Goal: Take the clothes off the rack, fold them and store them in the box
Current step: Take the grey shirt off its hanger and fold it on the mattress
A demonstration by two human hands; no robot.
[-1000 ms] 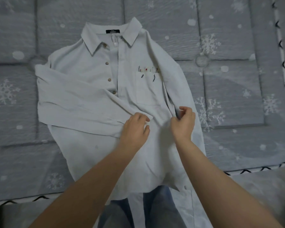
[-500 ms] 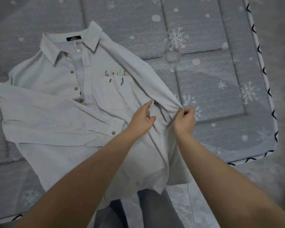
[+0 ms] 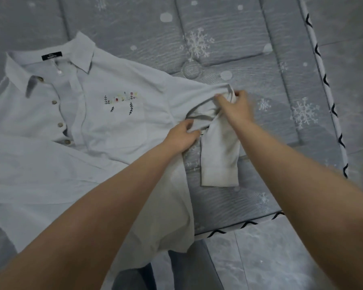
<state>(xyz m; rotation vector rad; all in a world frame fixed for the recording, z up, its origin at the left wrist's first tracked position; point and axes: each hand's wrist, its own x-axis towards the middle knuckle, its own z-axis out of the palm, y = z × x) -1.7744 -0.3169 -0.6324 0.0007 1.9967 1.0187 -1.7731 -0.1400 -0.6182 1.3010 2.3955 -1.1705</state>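
Note:
A pale grey button-up shirt (image 3: 117, 126) lies face up on a quilted mat, collar at the far left, small flower embroidery over the chest pocket. One sleeve lies folded across the front at the left. The other sleeve (image 3: 218, 155) is pulled out to the right, its cuff hanging toward me. My right hand (image 3: 236, 107) grips that sleeve at a bend near its upper part. My left hand (image 3: 181, 136) pinches the same sleeve closer to the shirt's body. No rack or box is in view.
The grey mat (image 3: 228, 47) with white snowflakes has a white border with black chevrons (image 3: 327, 88) at the right and front. Beyond it is grey floor (image 3: 281, 254). My jeans-covered legs (image 3: 134, 279) show at the bottom.
Both hands moved right and away from me, drawing the right sleeve out from the shirt's side so its cuff now hangs free. The view has shifted, so the shirt sits further left.

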